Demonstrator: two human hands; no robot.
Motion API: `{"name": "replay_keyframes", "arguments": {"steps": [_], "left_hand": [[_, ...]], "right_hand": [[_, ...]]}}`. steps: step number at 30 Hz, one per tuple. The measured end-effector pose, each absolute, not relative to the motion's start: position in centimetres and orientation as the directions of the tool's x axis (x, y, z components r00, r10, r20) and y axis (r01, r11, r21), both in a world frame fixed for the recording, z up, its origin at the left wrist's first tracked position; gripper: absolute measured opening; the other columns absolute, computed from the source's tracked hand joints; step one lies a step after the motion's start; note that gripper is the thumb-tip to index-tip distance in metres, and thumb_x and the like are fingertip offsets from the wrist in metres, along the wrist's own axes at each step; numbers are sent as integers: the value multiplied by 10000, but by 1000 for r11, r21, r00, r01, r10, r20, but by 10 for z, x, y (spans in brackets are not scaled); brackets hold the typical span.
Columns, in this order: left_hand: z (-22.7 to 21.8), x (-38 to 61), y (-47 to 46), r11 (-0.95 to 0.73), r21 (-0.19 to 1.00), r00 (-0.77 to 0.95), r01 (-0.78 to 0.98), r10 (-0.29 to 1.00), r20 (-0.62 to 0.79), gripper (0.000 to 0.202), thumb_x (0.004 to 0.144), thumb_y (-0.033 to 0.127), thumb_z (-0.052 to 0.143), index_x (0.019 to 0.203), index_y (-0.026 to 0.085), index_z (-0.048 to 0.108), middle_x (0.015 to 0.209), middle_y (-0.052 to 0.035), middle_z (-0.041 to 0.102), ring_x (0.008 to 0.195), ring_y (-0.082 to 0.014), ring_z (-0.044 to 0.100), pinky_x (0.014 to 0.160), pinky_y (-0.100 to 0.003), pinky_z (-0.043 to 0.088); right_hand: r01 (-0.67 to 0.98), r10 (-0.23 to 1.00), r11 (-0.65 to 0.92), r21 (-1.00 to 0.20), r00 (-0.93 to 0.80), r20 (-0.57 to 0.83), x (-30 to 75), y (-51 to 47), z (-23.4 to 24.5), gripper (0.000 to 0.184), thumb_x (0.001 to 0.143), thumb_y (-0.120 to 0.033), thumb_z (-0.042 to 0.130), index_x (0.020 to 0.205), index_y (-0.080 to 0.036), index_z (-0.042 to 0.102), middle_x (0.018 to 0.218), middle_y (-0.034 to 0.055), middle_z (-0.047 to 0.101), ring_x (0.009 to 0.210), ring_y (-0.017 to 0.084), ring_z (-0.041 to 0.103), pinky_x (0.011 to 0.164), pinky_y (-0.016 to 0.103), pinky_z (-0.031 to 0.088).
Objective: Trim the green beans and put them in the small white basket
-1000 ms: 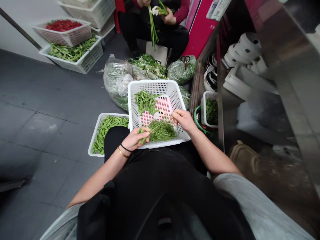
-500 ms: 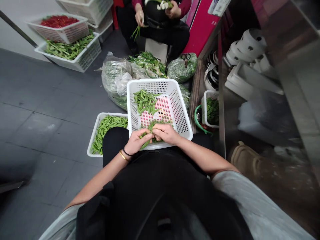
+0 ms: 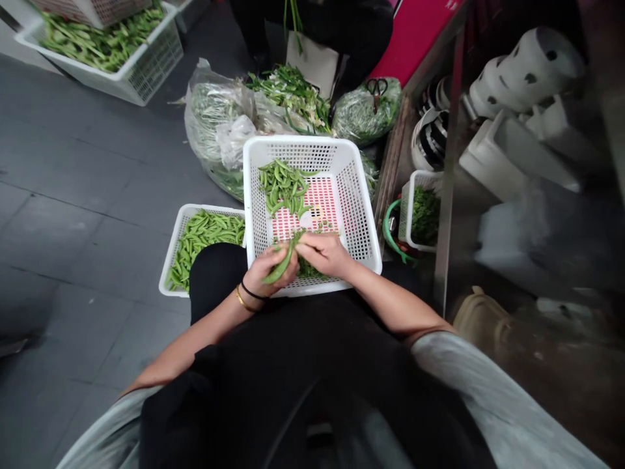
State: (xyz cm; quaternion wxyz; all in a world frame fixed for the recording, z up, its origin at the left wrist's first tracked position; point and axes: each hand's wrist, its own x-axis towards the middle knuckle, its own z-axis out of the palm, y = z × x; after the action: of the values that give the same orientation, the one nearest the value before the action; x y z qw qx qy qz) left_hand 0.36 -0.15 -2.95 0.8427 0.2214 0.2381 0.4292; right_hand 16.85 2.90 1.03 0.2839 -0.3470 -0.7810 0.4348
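A green pea pod [image 3: 282, 267] lies slanted across my left hand [image 3: 263, 272], whose fingers are closed around it. At the pod's upper end, my right hand [image 3: 328, 254] pinches with thumb and finger; exactly what lies between those fingertips is partly hidden. Both hands are over the near side of a white perforated basket [image 3: 248, 195] on my lap. Inside it, a heap of pea pods [image 3: 283, 187] sits at the far left. Small green trimmings [image 3: 312, 268] lie under and beside my right hand.
Left of my knee stands a white basket [image 3: 170, 264] full of pods. Beyond the lap basket are bagged greens [image 3: 215, 104], a bag with scissors [image 3: 377, 91] on top, and a seated person's dark-clothed legs [image 3: 336, 26]. A metal-edged shelf [image 3: 444, 260] runs along the right.
My view has tipped down and closer. The pod in my left hand has turned and now shows lengthwise, with my right fingers at its upper end. The other person's hands have left the view.
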Motion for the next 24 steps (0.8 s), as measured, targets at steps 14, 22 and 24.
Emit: {"name": "replay_keyframes", "arguments": {"steps": [14, 22, 24], "left_hand": [[-32, -24, 14, 498, 690, 406, -525, 859, -311, 253, 737, 340, 660, 772, 90, 672, 467, -25, 541, 333, -77, 401, 312, -176, 244], [-21, -39, 14, 611, 778, 689, -144, 626, -364, 262, 717, 339, 714, 751, 79, 710, 488, -69, 603, 354, -92, 474, 348, -193, 316], [-21, -35, 10, 631, 750, 717, -200, 616, -327, 278, 720, 357, 706, 739, 80, 704, 480, -71, 600, 338, -101, 474, 329, -196, 309]], "right_hand": [[501, 665, 529, -685, -746, -32, 186, 108, 7, 273, 891, -367, 495, 1033, -165, 610, 854, 38, 637, 753, 134, 559, 688, 242, 396], [157, 140, 625, -765, -986, -87, 154, 85, 26, 251, 928, -284, 426, 749, -181, 569, 645, -24, 557, 561, 78, 473, 549, 201, 320], [124, 172, 630, -766, -985, -17, 158, 79, 25, 290, 935, -289, 397, 703, -187, 538, 624, -26, 540, 557, 75, 471, 553, 201, 326]]}}
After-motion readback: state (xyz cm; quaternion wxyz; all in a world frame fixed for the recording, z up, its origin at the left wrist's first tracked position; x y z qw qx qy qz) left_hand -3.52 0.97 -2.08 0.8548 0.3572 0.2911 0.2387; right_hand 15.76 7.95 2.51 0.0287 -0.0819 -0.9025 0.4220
